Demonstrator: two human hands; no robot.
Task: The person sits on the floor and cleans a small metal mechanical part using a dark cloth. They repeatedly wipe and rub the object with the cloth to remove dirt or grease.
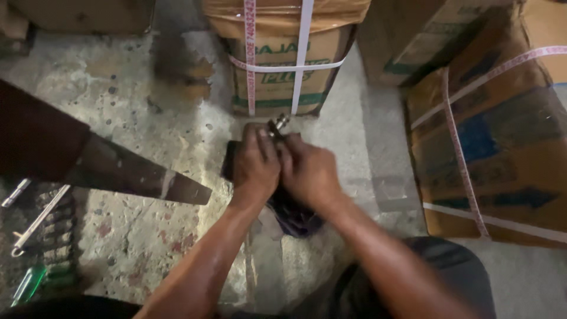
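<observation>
I am crouched over the concrete floor (147,230) with both hands brought together on a small metal part (279,124), whose shiny end pokes out just beyond my fingertips on the far side. My left hand (255,165) is closed over it from the left, fingers curled down, and my right hand (308,172) is wrapped against it from the right, the two touching knuckle to knuckle. Under them lies a dark cloth (293,214), spilling out toward me. I judge this to be the middle of working the part, holding it steady with one grip while the other turns or presses it; I cannot tell which hand bears the load. The next move would call for a firm hold and small wrist motion, not reach. Both forearms run in from the near edge and meet in a narrow wedge. A strapped cardboard box (283,59) stands just beyond, a larger box (496,147) on the right, and a saw blade (139,177) to the left.
</observation>
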